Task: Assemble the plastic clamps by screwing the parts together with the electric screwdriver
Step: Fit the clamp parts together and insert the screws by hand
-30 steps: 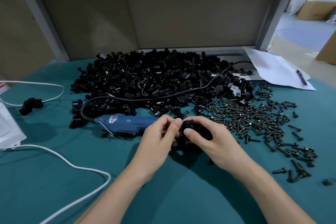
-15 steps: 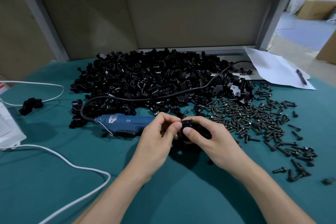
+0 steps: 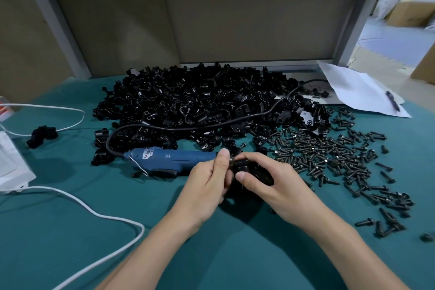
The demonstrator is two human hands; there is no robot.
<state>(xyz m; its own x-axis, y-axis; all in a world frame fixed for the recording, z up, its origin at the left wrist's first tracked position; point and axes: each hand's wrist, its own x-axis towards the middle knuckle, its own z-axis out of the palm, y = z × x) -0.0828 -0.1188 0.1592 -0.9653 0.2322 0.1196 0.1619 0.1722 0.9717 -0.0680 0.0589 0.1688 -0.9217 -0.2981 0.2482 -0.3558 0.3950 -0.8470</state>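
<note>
— Why do both hands meet so low over the desk (image 3: 70, 231)?
— To steady a fiddly job, I'd say. The right hand (image 3: 280, 186) curls round a black clamp (image 3: 253, 168) with its thumb on top. The left hand (image 3: 204, 186) pinches what looks like a screw (image 3: 231, 160) against the clamp's left side, thumb and forefinger pressed together. It's probably being started by hand, though it's mostly hidden
— Which way does the clamp point?
— Can't tell, the fingers cover most of it. It sits between the two hands, and I can't see whether it rests on the desk
— And the electric screwdriver (image 3: 174, 159)?
— It lies flat just beyond the left hand, with no hand on its grip. Its long axis runs left to right. The bit end aims at the hands and hides behind the left thumb, and the cord (image 3: 211, 126) end points away to the left. Parked like that, it's a short reach once the screw is seated
— The supplies?
— Loose screws (image 3: 329, 155) spread out to the right of the right hand and beyond it. The pile of clamp parts (image 3: 200, 106) lies farther off, past the screwdriver, with the cord looping over it
</note>
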